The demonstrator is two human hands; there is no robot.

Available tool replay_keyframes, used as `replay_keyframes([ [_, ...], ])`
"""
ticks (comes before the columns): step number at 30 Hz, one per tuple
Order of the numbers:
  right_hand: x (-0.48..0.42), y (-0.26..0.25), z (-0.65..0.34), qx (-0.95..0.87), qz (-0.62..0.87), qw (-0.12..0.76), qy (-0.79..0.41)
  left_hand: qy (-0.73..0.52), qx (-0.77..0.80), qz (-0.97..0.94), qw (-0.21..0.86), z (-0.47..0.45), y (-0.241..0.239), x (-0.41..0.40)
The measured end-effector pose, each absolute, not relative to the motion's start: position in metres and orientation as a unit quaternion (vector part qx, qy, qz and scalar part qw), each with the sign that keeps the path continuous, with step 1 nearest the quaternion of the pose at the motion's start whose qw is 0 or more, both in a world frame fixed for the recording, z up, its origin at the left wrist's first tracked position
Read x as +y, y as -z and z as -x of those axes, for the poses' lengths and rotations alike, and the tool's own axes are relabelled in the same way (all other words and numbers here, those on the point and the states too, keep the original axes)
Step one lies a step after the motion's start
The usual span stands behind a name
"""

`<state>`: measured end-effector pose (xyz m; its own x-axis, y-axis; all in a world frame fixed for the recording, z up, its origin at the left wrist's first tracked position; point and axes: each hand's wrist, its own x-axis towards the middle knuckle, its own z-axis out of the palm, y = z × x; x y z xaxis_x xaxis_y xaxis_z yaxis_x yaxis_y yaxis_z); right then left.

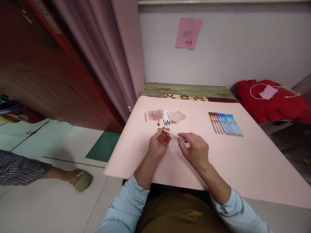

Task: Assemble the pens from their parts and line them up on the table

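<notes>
Between my two hands lies a pale pen barrel (173,133), roughly level above the table. My left hand (159,142), palm up, pinches its left end, where a white section shows. My right hand (194,147) grips the other end between thumb and fingers. Just beyond are white refills (166,117) with dark tips, reddish clear pen parts (155,115) to their left and pale translucent parts (179,116) to their right. A small brown piece (158,124) lies in front of them. Small bits under my hands are too blurred to name.
At the right, brown pens (215,123) and blue-to-turquoise pens (229,124) lie in a row on the pink-covered table (243,161). Red cloth (269,103) with a white cable is beyond the right edge. Another person's foot (81,180) is on the floor at left.
</notes>
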<state>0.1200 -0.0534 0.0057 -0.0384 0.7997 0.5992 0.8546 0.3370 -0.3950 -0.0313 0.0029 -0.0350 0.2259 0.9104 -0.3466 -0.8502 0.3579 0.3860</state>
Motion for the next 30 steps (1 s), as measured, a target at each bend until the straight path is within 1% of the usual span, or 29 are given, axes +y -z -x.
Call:
replay_keyframes([
  [5, -0.055, -0.012, -0.116, -0.730, 0.573, 0.367, 0.068, -0.561, 0.263, -0.089, 0.780, 0.031, 0.034, 0.001],
  [10, -0.052, -0.010, -0.114, -0.728, 0.579, 0.361, 0.065, -0.562, 0.269, -0.153, 0.767, 0.028, 0.034, 0.000],
  [16, -0.046, 0.006, -0.114, -0.713, 0.578, 0.397, 0.035, -0.592, 0.279, -0.167, 0.737, 0.026, 0.037, 0.002],
  [24, -0.039, 0.022, -0.114, -0.679, 0.569, 0.465, -0.008, -0.590, 0.312, -0.177, 0.723, 0.025, 0.035, 0.003],
  [30, -0.040, 0.027, -0.113, -0.666, 0.575, 0.474, -0.032, -0.583, 0.324, -0.189, 0.721, 0.023, 0.031, 0.002],
])
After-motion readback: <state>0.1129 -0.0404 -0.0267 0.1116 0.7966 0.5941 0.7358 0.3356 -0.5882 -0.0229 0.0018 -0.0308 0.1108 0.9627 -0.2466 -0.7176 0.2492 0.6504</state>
